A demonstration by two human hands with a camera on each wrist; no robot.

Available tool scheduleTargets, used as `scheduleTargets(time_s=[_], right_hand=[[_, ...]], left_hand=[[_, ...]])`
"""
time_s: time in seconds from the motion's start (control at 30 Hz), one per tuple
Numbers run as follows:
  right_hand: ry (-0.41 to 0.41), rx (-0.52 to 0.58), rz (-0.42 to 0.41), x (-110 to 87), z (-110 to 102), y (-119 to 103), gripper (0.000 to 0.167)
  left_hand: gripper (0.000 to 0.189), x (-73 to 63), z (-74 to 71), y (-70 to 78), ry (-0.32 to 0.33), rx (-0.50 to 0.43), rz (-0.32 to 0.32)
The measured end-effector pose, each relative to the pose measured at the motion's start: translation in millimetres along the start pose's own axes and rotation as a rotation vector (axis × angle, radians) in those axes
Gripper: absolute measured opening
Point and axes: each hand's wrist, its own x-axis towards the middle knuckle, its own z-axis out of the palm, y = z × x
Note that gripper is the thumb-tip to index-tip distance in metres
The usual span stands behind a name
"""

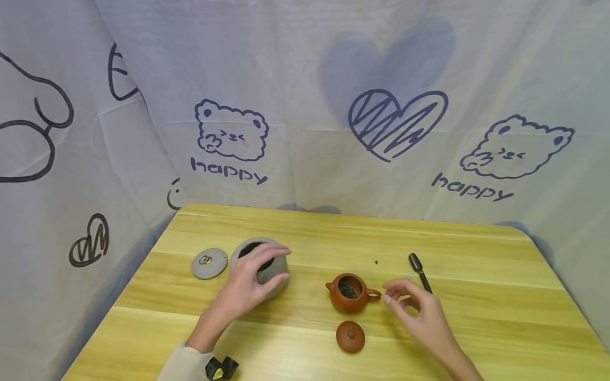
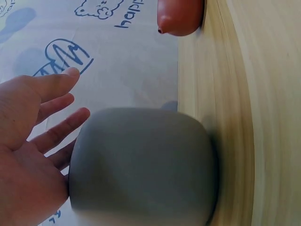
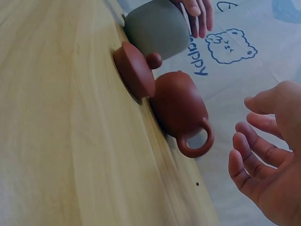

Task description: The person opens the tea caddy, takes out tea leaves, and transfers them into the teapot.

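Note:
My left hand [image 1: 250,278] is spread over the mouth of a grey tea jar [image 1: 278,283], its fingers and thumb apart. Dark tea leaves show inside the jar behind the fingers. In the left wrist view the jar [image 2: 146,165] fills the lower middle, with the hand along its top. A reddish-brown clay teapot [image 1: 340,304] stands to the right, lidless, with dark leaves inside. My right hand [image 1: 424,312] hovers beside the teapot's handle [image 1: 374,295], fingers loosely bent with nothing in them. The right wrist view shows a gap between these fingers and the handle [image 3: 197,153].
The teapot's lid [image 1: 350,337] lies knob up in front of the pot. A grey jar lid [image 1: 209,263] rests left of the jar. Beyond the right hand lies a dark tea scoop [image 1: 419,270]. One small dark bit [image 1: 376,262] sits behind the teapot. A printed cloth [image 1: 305,106] hangs behind the table.

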Motion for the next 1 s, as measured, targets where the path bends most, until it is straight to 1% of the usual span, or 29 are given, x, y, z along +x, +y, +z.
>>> scheduleTargets(time_s=[0.17,0.27,0.47,0.57,0.67,0.73,0.9,1.0], right_hand=[[-0.010,0.040,0.002,-1.2,5.4,-4.4,0.018],[-0.023,0.057,0.002,-2.5,8.6,-5.1,0.018],[-0.056,0.084,0.023,-5.9,15.2,-6.9,0.020],[-0.069,0.089,0.034,-7.4,17.5,-7.9,0.020],[-0.086,0.103,0.047,-8.6,20.0,-9.1,0.019],[-0.107,0.125,0.061,-9.0,22.5,-9.8,0.018],[-0.171,0.152,0.089,-11.5,30.9,-10.2,0.018],[-0.198,0.148,0.105,-14.5,35.1,-10.1,0.018]], left_hand=[[0.036,3.6,7.4,7.1,0.024,-0.068,0.027],[0.036,4.6,13.2,11.7,0.024,-0.092,0.036],[0.036,6.3,28.3,19.4,-0.006,-0.116,0.045],[0.035,6.9,37.1,22.0,-0.030,-0.137,0.024],[0.035,7.0,45.5,23.0,-0.059,-0.176,-0.025],[0.034,6.5,50.0,23.0,-0.078,-0.227,-0.083],[0.030,3.8,62.8,20.3,-0.096,-0.398,-0.243],[0.029,2.6,72.5,19.0,-0.109,-0.484,-0.314]])
